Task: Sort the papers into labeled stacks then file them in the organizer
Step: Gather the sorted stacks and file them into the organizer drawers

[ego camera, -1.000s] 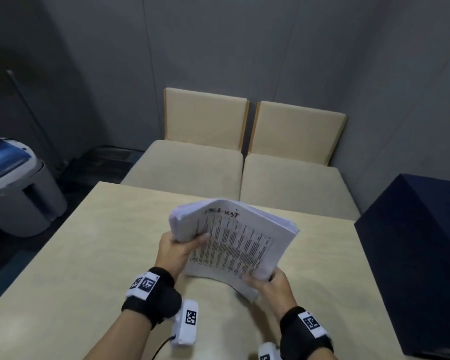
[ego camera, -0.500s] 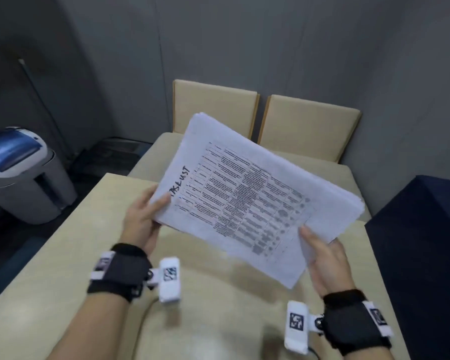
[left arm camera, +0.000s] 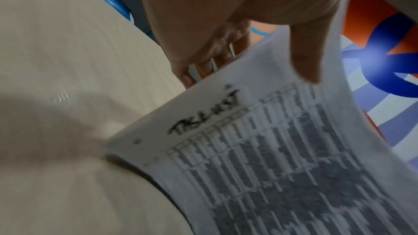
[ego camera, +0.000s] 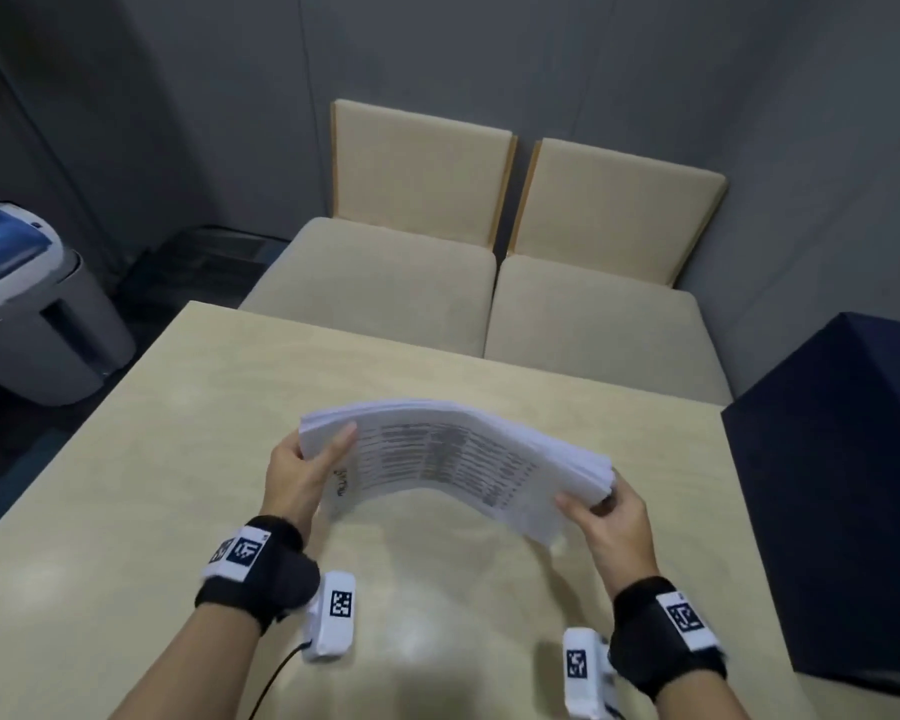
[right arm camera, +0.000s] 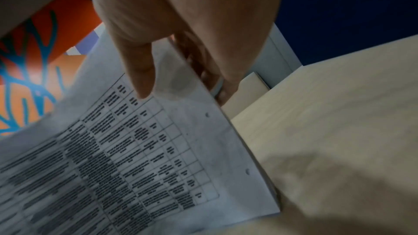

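Paper stack (ego camera: 453, 459) lower, now bowed.

Bare forearms, blk wristbands (ego camera: 261, 576) w/ coded tags, white cam pods (ego camera: 332, 615), thin cable (ego camera: 271, 683)

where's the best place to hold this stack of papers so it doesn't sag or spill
By its two short ends, from the sides, thumbs on top, as the left hand and right hand do. The stack of papers is thick and loose and bows between them above the table; a one-sided hold would likely fan it.
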`<state>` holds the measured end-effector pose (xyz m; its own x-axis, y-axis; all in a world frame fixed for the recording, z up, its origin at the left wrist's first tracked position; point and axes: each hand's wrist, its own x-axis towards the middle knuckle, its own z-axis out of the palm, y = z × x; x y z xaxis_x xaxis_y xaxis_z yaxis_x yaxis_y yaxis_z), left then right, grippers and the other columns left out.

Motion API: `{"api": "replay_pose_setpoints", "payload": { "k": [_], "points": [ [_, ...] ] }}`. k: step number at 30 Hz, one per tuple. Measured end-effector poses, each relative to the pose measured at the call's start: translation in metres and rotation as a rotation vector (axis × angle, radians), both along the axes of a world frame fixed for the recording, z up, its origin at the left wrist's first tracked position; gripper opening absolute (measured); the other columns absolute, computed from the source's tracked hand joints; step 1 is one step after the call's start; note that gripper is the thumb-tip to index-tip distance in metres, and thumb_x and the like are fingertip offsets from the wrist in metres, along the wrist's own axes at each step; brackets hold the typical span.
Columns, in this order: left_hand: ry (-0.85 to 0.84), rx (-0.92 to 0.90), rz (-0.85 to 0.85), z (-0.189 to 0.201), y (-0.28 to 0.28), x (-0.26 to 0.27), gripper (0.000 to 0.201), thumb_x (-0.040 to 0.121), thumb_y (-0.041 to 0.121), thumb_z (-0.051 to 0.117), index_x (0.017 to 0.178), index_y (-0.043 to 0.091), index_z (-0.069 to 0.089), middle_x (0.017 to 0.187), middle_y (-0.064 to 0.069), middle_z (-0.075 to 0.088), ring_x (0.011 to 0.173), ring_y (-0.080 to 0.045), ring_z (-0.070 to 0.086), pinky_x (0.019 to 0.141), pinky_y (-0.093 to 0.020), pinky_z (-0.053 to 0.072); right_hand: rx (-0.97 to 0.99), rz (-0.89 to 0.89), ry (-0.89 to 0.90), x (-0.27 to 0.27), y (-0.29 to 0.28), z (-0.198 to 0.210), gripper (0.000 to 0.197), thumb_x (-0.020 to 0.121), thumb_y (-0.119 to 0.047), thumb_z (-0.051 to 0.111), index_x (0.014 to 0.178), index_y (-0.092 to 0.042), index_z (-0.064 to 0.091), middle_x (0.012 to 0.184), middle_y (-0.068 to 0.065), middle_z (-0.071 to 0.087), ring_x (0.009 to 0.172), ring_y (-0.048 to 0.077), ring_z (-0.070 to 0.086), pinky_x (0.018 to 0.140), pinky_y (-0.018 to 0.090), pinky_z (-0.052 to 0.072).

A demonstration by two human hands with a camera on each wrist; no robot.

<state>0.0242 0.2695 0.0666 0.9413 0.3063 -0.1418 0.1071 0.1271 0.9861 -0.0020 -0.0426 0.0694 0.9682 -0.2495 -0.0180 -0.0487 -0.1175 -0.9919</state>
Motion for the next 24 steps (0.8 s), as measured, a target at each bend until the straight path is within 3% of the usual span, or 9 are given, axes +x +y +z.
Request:
{"api": "replay_pose_setpoints", "payload": {
  "k": [2, 6, 10, 12, 15, 17, 20, 22, 24],
  "points": [
    [0.036, -0.028, 0.070, 0.011, -0.008, 0.006, 0.066, 0.070, 0.072, 0.053, 0.090, 0.010, 0.067, 0.080, -0.001, 0.064, 0.069, -0.015, 0.058, 0.063, -0.028, 0.045, -0.119, 0.014, -0.061, 0.003, -0.003, 0.005, 0.050, 0.078, 0.006, 0.074, 0.114, -0.027, 0.061, 0.099, -0.007, 0.070, 0.092, 0.013, 0.065, 0.080, 0.022, 0.050],
    [0.093, -0.053, 0.216, 0.024, -0.017, 0.026, 0.048, 0.094, 0.056, 0.048, 0.072, 0.013, 0.050, 0.067, 0.000, 0.051, 0.055, -0.013, 0.049, 0.056, -0.027, 0.037, -0.498, 0.070, -0.329, 0.008, 0.000, 0.018, 0.070, 0.083, 0.003, 0.069, 0.144, -0.022, 0.046, 0.126, -0.002, 0.057, 0.117, 0.009, 0.056, 0.100, 0.020, 0.041],
    [0.035, 0.008, 0.215, 0.015, -0.013, 0.034, 0.040, 0.095, 0.046, 0.050, 0.083, 0.008, 0.058, 0.068, 0.000, 0.054, 0.060, -0.015, 0.050, 0.058, -0.028, 0.037, -0.728, 0.126, -0.475, 0.014, -0.005, 0.009, 0.050, 0.088, -0.006, 0.063, 0.135, -0.023, 0.059, 0.139, 0.001, 0.048, 0.107, 0.009, 0.057, 0.095, 0.018, 0.044],
    [-0.012, 0.009, 0.171, 0.013, -0.008, 0.035, 0.046, 0.088, 0.054, 0.054, 0.094, 0.010, 0.062, 0.079, 0.001, 0.061, 0.068, -0.013, 0.054, 0.062, -0.025, 0.040, -0.683, 0.106, -0.413, 0.015, -0.009, 0.004, 0.059, 0.086, -0.005, 0.068, 0.139, -0.024, 0.054, 0.142, -0.003, 0.047, 0.108, 0.010, 0.059, 0.095, 0.025, 0.048],
    [0.011, 0.069, -0.009, 0.004, 0.005, 0.034, 0.065, 0.056, 0.059, 0.074, 0.105, 0.017, 0.064, 0.092, 0.004, 0.069, 0.078, -0.009, 0.063, 0.067, -0.023, 0.047, -0.312, 0.044, -0.140, 0.022, -0.015, 0.001, 0.087, 0.077, -0.001, 0.079, 0.149, -0.025, 0.037, 0.137, -0.011, 0.053, 0.109, 0.003, 0.061, 0.093, 0.015, 0.046],
    [0.065, 0.049, -0.095, -0.007, 0.008, 0.034, 0.065, 0.046, 0.047, 0.090, 0.099, 0.015, 0.071, 0.094, -0.001, 0.075, 0.082, -0.012, 0.069, 0.067, -0.023, 0.053, -0.095, 0.122, 0.058, 0.032, -0.020, -0.006, 0.074, 0.071, -0.009, 0.085, 0.136, -0.022, 0.054, 0.121, -0.008, 0.067, 0.106, 0.004, 0.064, 0.086, 0.017, 0.048],
    [0.077, -0.035, -0.028, -0.008, -0.003, 0.039, 0.031, 0.065, 0.021, 0.085, 0.092, 0.010, 0.073, 0.092, -0.008, 0.076, 0.081, -0.020, 0.072, 0.067, -0.026, 0.060, -0.145, 0.195, 0.169, 0.046, -0.009, -0.013, 0.036, 0.068, -0.029, 0.083, 0.102, -0.021, 0.071, 0.096, -0.009, 0.076, 0.093, 0.005, 0.070, 0.080, 0.028, 0.048],
    [0.032, -0.042, 0.024, 0.001, -0.010, 0.047, 0.021, 0.074, 0.011, 0.079, 0.095, 0.009, 0.073, 0.088, -0.002, 0.076, 0.083, -0.022, 0.071, 0.070, -0.028, 0.060, -0.109, 0.168, 0.114, 0.056, 0.007, -0.002, 0.018, 0.080, -0.020, 0.080, 0.094, -0.025, 0.070, 0.090, -0.013, 0.075, 0.092, 0.005, 0.070, 0.078, 0.026, 0.051],
    [-0.054, -0.051, 0.062, 0.016, -0.012, 0.054, 0.022, 0.077, 0.010, 0.077, 0.099, 0.011, 0.072, 0.090, 0.002, 0.076, 0.086, -0.017, 0.071, 0.070, -0.025, 0.057, -0.067, 0.117, -0.011, 0.064, 0.019, 0.013, 0.019, 0.086, -0.012, 0.073, 0.096, -0.027, 0.069, 0.089, -0.018, 0.074, 0.092, 0.000, 0.069, 0.080, 0.020, 0.052]
  ]
}}
